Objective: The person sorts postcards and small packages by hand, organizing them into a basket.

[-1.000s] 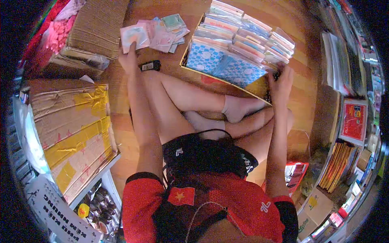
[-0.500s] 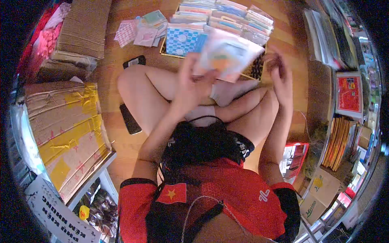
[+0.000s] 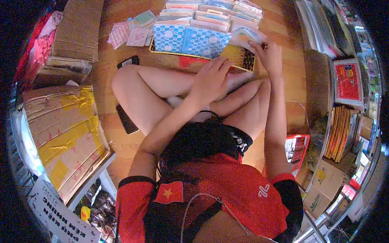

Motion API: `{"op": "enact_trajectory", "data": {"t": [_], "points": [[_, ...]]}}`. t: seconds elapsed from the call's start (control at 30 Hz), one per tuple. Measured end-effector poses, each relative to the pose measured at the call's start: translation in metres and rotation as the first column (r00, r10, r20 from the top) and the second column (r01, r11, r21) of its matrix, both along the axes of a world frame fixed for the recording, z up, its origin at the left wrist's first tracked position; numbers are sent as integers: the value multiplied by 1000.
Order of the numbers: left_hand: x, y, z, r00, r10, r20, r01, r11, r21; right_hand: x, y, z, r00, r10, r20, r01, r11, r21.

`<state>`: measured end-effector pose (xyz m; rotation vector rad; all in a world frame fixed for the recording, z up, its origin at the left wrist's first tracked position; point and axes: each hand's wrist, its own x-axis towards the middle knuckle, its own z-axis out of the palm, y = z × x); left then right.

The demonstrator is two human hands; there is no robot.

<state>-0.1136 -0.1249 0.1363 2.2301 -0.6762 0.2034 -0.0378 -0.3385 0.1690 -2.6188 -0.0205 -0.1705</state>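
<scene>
A basket (image 3: 248, 64) with a yellow rim and dark woven side stands on the floor beyond my crossed legs. Rows of flat, thin packets (image 3: 210, 17) stand upright in it. At its front are blue-and-white checkered packets (image 3: 206, 43). My right hand (image 3: 270, 56) pinches the edge of a pale packet with an orange and green picture (image 3: 244, 36) at the basket's front right. That packet leans back against the row. By the basket's front edge, my left hand (image 3: 212, 77) is empty, its fingers stretched forward.
Loose patterned packets (image 3: 137, 36) lie on the floor left of the basket. A black phone (image 3: 127, 120) and a small black object (image 3: 128, 61) lie beside my left leg. Taped cardboard boxes (image 3: 69, 137) line the left side; shelves with brown envelopes (image 3: 337, 133) line the right.
The pale packet has moved from in front of the basket into its front right part. My left hand has let go of it and drawn back; my right hand now holds its edge.
</scene>
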Motion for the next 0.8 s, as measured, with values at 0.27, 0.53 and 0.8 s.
{"op": "enact_trajectory", "data": {"t": [0.27,0.53,0.8], "points": [[3,0,-1,998,13,56,-16,998,62,16,13,-13,999,37,18,-34,991,-130],[6,-10,1,989,68,132,-92,977,192,2,26,-17,992,-18,125,39,985,-170],[18,-35,16,989,77,125,-105,967,233,-8,31,-23,944,-40,329,174,904,-391]]}}
